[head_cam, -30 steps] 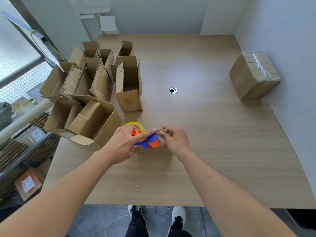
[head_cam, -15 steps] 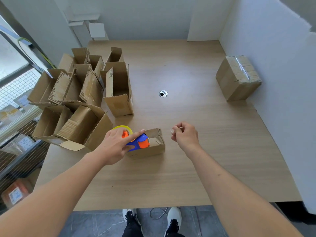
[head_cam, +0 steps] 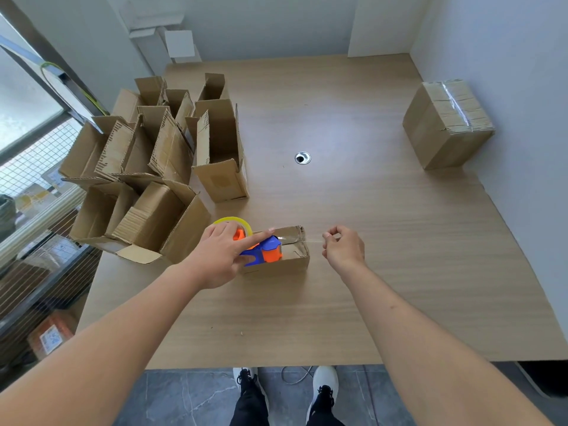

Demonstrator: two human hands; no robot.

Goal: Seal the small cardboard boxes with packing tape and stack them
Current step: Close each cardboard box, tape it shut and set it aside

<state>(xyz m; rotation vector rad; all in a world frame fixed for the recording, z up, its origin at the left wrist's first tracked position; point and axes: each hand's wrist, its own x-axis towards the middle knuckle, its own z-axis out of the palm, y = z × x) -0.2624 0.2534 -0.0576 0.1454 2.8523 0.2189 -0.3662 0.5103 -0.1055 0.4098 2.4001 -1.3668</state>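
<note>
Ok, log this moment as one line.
stage: taping box | left hand: holds dispenser on box | right hand: pinches tape end, pulled right | sealed box: far right

A round metal grommet (head_cam: 302, 157) sits in the wooden table (head_cam: 384, 226) near its middle, a little toward the far edge. Beyond the far-left corner, white flat panels (head_cam: 181, 43) lean against the grey wall. Past the left edge runs a window with a wire mesh guard (head_cam: 33, 155). Below that edge lies an orange parcel with a white label (head_cam: 50, 335). Under the near edge, a grey cable (head_cam: 295, 376) loops across the dark tiled floor (head_cam: 190, 398).
</note>
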